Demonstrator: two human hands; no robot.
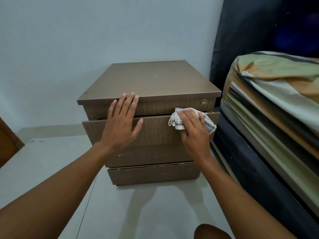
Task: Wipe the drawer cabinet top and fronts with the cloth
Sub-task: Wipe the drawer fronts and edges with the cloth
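The right hand [193, 128] presses the bunched checked cloth [177, 120] flat-palmed against the drawer cabinet [155, 131] front, while the left hand [120, 121] rests spread, fingers over the top edge.

The drawer cabinet [151, 80] is standing on the floor [51, 161] against the far wall [86, 31], with the bed [276, 109] lying just right of it and a door [6, 144] sitting far left.

Home bedroom — bed [276, 100] beside drawer cabinet [150, 80].
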